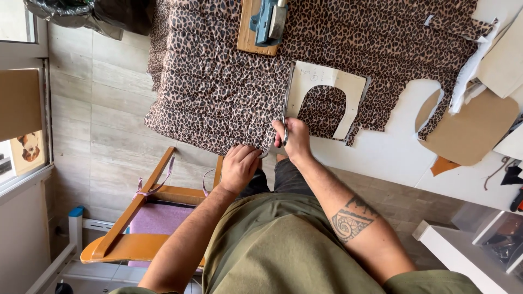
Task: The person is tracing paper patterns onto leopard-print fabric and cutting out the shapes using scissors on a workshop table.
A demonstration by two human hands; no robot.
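Leopard-print fabric [218, 87], quilted, soft & limp, lies on white table [392, 158], edge overhanging. Right hand [294, 139] closed on scissors [285, 117], cutting along card pattern [327, 87]. Left hand [239, 166] pinches fabric edge. Judged light, shifts easily; grip near cut line. Wooden chair [141, 218] below

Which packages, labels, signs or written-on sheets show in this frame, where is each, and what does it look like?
Paper pattern: on the leopard-print fabric, just above the right hand; cream, squarish, arch-shaped cutout, faint handwriting near its top.
Picture card: far left by the window; small, tan, shows a brown-and-white dog.
Clear plastic boxes: lower right; dark contents, no readable label.
No screens or signs.
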